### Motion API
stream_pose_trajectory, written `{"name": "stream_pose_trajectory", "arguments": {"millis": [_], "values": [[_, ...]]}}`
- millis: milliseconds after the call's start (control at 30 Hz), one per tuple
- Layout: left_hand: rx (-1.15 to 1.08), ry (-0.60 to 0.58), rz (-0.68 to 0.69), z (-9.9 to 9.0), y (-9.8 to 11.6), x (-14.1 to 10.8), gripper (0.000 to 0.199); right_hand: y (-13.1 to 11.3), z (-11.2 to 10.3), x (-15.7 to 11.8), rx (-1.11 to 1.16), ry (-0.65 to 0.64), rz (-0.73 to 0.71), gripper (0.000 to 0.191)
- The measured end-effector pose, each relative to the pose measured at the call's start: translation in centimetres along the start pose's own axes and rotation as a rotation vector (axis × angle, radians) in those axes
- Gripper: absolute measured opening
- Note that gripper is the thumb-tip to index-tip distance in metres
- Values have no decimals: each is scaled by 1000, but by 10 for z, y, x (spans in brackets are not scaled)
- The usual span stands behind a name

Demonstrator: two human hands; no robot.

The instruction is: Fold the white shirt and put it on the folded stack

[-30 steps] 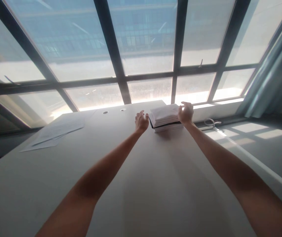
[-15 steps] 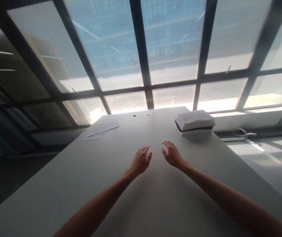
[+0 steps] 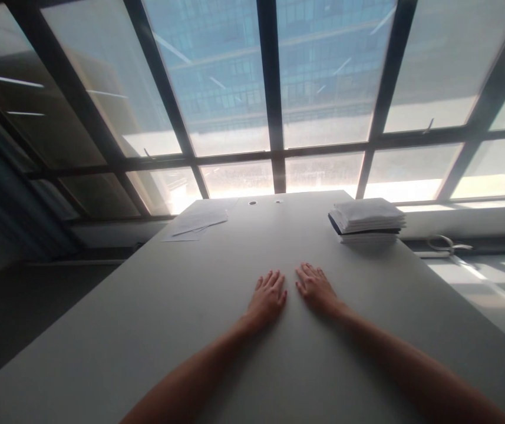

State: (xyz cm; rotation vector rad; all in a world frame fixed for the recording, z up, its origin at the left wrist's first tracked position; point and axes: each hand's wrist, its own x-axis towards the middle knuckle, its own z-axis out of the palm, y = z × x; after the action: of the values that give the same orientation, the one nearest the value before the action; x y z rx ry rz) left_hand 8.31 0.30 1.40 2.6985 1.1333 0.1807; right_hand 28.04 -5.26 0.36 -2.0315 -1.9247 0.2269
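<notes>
Both palms face down on the white table (image 3: 181, 306), side by side near its middle with a small gap between them. My left hand (image 3: 267, 298) lies flat with its fingers stretched out and holds nothing. Beside it, my right hand (image 3: 316, 287) rests in the same way, fingers extended and nothing in them. Beyond my right hand, toward the far right edge, stands a stack of white folded sheets (image 3: 369, 217) with a dark layer low in it. A few loose paper sheets (image 3: 199, 222) lie at the far left of the table.
Two round cable holes, one of them a dark-centred hole (image 3: 253, 203), sit near the table's far edge. Large dark-framed windows (image 3: 217, 76) rise behind. A curtain (image 3: 9, 194) hangs at the left. On the floor at the right lies a looped white cable (image 3: 440, 242).
Both hands have come down from above the table to lie flat on it, with their fingers straightened. The view has shifted slightly, so the table and windows appear further right.
</notes>
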Motion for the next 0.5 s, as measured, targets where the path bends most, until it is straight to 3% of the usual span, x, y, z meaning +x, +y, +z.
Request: {"name": "stream_pose_trajectory", "arguments": {"millis": [333,500], "values": [[1,17,12,0,-1,1,59,2,0,-1,-3,0,-8,57],[6,18,13,0,0,0,58,6,-6,1,149,50,-15,50]]}}
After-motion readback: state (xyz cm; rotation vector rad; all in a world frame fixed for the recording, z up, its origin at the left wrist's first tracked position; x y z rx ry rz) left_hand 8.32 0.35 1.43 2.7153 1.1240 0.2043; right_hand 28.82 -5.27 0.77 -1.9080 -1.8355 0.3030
